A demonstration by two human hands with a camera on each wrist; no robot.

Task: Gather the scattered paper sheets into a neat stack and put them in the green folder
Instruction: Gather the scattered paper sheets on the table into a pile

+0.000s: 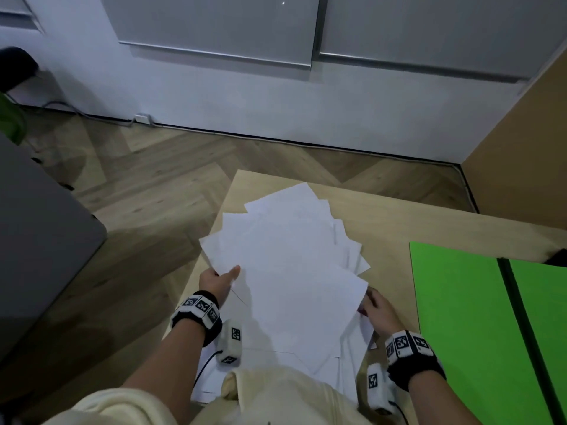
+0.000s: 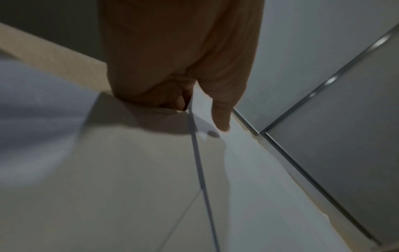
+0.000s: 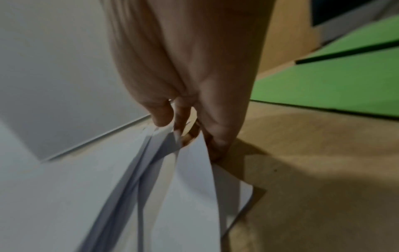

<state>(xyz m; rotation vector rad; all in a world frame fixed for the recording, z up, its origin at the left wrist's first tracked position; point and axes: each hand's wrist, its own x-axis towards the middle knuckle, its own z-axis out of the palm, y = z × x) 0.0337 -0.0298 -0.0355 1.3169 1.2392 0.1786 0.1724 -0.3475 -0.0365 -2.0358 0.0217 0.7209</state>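
Both hands, left and right, pinch opposite edges of fanned white paper sheets beside the open green folder; loose sheets could slip from this uneven bundle.

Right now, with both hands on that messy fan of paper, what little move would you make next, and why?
Probably push both hands inward to square the sheets. The paper sheets are fanned with corners sticking out, the left hand pinches their left edge and the right hand grips several edges on the right. The green folder lies open beside them, ready once the stack is neat.
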